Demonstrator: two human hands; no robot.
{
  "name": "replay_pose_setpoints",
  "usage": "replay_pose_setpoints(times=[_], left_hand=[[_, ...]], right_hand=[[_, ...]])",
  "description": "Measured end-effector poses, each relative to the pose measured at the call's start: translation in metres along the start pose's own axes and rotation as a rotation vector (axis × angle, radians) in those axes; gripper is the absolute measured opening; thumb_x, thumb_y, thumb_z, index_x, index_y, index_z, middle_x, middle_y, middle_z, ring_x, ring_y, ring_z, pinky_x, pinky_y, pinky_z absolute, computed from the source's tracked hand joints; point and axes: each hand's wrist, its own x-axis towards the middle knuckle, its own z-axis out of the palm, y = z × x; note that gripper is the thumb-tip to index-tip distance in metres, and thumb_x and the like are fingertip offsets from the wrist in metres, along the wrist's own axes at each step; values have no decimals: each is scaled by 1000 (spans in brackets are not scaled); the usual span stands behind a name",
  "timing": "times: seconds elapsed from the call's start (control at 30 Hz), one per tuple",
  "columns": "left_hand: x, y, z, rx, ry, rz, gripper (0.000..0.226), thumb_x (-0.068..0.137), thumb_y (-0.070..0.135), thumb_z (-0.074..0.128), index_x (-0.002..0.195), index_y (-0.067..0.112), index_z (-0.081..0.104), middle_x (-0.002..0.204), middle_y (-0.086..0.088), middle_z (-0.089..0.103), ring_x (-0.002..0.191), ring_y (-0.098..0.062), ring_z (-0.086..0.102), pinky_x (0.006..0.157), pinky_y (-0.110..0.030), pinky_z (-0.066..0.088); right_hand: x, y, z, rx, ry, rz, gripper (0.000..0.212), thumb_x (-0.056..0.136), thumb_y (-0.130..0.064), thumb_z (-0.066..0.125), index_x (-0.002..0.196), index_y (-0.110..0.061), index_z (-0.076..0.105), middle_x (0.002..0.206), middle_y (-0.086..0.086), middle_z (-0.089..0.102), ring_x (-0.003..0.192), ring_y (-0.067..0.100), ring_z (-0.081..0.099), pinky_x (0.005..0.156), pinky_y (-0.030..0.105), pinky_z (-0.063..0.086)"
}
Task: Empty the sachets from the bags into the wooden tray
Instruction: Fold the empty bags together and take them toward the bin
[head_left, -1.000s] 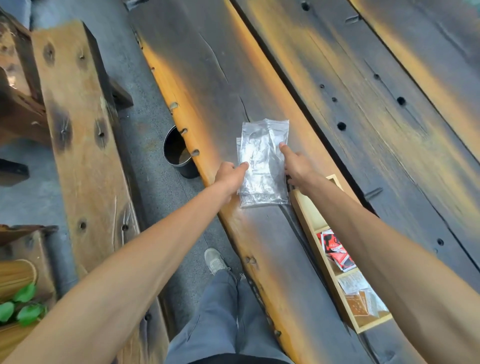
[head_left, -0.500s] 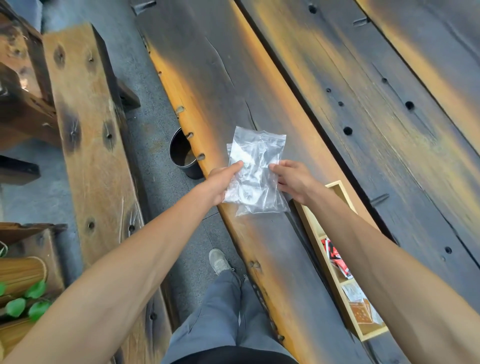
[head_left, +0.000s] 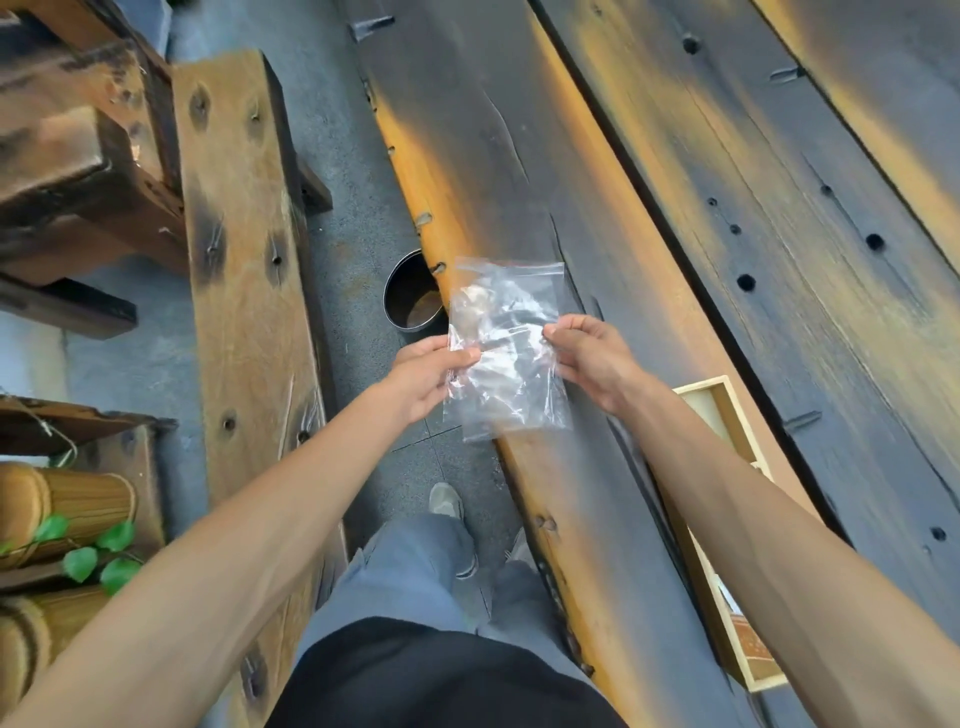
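We hold a clear plastic bag (head_left: 506, 353) up between both hands, just above the near edge of the dark wooden worktop (head_left: 649, 218). Our left hand (head_left: 426, 371) pinches the bag's left edge and our right hand (head_left: 589, 358) pinches its right edge, the fingers of each curled onto the film at about mid-height. The bag's long axis runs away from us, its sealed strip at the far end and its bottom hanging nearest us. It looks like more than one bag layered together, and whether any sachets remain inside we cannot tell through the crinkled film. The wooden tray (head_left: 722, 410) lies on the worktop to the right of the bag and nearer to us, just beyond our right wrist, so the right hand is the closer one to it. Our right forearm covers most of the tray; only its far end and a strip at the near end show. A dark round cup (head_left: 413, 299) sits on the floor left of the bag, under the worktop's edge. A wooden bench (head_left: 244, 260) stands further left.
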Motion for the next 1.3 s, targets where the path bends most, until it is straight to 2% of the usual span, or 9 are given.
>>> replay_pose_setpoints(times=[0.07, 0.17, 0.27, 0.37, 0.5, 0.6, 0.67, 1.0, 1.3], left_hand=[[4, 4, -15, -28, -12, -4, 63, 81, 1, 80, 138, 4, 55, 120, -7, 75, 94, -9, 73, 83, -23, 59], [11, 15, -36, -81, -39, -31, 47, 85, -4, 74, 128, 5, 59, 114, -7, 74, 88, -9, 72, 86, -25, 58], [24, 32, -65, -137, -49, -48, 47, 87, -11, 68, 130, 2, 57, 106, -10, 72, 79, -11, 75, 66, -24, 61], [41, 50, -99, -168, -59, -73, 54, 85, -8, 72, 136, 4, 56, 113, -11, 72, 91, -17, 72, 76, -30, 63], [54, 70, -145, -254, -125, -142, 10, 97, 17, 65, 106, 16, 67, 105, -2, 68, 89, -15, 68, 86, -36, 56], [68, 77, -181, -262, -106, -149, 32, 99, 17, 61, 131, 13, 60, 114, -3, 66, 108, -21, 64, 101, -47, 51], [72, 84, -200, -258, -55, -131, 52, 100, 8, 59, 149, 12, 42, 110, -1, 64, 102, -16, 63, 82, -37, 55], [125, 99, -256, -352, 65, -165, 67, 93, -7, 60, 154, 8, 34, 135, -8, 64, 120, -19, 65, 110, -36, 48], [186, 118, -249, -336, 142, -197, 62, 92, -6, 64, 149, 0, 42, 134, -16, 66, 94, -13, 77, 77, -18, 61]], right_hand=[[2, -2, 18, 39, 19, -7, 9, 99, -10, 66, 101, -16, 60, 72, -4, 61, 52, 5, 53, 50, 18, 51], [6, -7, 48, 74, -22, 21, 16, 97, -17, 70, 112, -14, 65, 87, -1, 72, 55, 6, 61, 51, 20, 54], [20, -9, 81, 43, -65, 43, 35, 93, -17, 75, 125, -10, 66, 109, 8, 79, 84, 19, 76, 78, 35, 62], [39, -12, 118, 27, -33, 51, 41, 92, -8, 75, 131, -8, 62, 114, 10, 78, 94, 22, 76, 93, 43, 60], [67, -18, 171, 52, -28, 79, 38, 94, -3, 70, 130, -6, 60, 118, 16, 76, 101, 30, 75, 94, 48, 60], [86, -18, 208, 28, -66, 126, 23, 99, -3, 62, 122, -8, 64, 122, 19, 74, 106, 35, 74, 94, 52, 59], [97, -14, 230, 80, -80, 145, 23, 102, -2, 58, 123, -7, 64, 123, 21, 73, 105, 34, 74, 90, 50, 60], [150, 8, 279, -32, -26, 200, 26, 100, -6, 64, 125, -1, 66, 106, 14, 78, 91, 29, 77, 80, 43, 63], [218, 2, 278, -13, 56, 285, 20, 101, -17, 64, 115, -4, 71, 111, 23, 77, 104, 41, 74, 96, 59, 57]])
